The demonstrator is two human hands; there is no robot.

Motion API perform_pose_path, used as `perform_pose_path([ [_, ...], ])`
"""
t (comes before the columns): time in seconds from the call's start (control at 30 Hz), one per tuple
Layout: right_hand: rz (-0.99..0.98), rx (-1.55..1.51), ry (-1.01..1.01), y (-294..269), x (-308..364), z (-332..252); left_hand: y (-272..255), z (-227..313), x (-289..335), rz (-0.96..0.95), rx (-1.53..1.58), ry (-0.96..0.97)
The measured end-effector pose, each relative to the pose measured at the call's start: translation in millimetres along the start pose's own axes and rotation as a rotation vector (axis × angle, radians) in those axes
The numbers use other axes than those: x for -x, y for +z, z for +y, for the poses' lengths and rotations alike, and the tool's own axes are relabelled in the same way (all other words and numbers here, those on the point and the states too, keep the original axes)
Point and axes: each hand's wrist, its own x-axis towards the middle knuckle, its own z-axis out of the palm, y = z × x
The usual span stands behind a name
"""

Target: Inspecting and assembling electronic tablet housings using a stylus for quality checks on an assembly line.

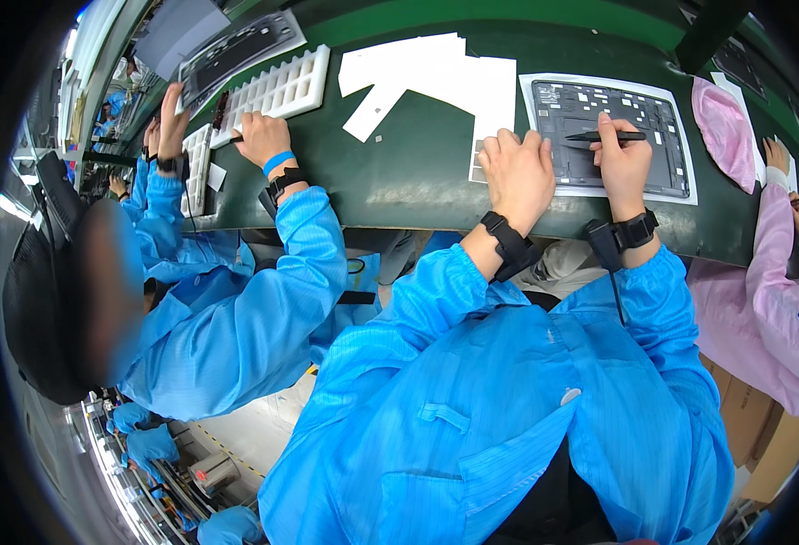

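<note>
On my green-topped bench [418,186]: white sheets [418,68], white compartment trays [316,80], pink cloth [725,136], white backing [527,95] under a grey component panel [567,116].

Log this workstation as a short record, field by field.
Left hand: left hand down at the dark panel's left edge, fingers curled; whether it grips anything cannot be told
Right hand: right hand holding a black pen-like tool, its tip pointing left over the panel
Surface: green tabletop
Left of panel: white paper sheets, then a white compartment tray
Right of panel: pink cloth item
Neighbours: blue-sleeved co-worker at left, pink-sleeved co-worker at right
</note>
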Motion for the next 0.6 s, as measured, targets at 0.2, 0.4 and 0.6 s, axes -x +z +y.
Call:
perform_pose_path([
  [0.2,-0.074,-0.043,0.0,-5.7,-3.4,1.7,-52.7,-68.0,-15.7,-0.134,0.495,0.268],
  [0.4,-0.329,-0.084,0.066,28.6,11.8,-19.5,-38.5,-93.2,-9.7,-0.256,0.226,0.342],
  [0.6,-0.422,0.032,0.047,55.9,12.3,-6.4,-41.0,-86.6,-10.6,-0.182,0.302,0.276],
])
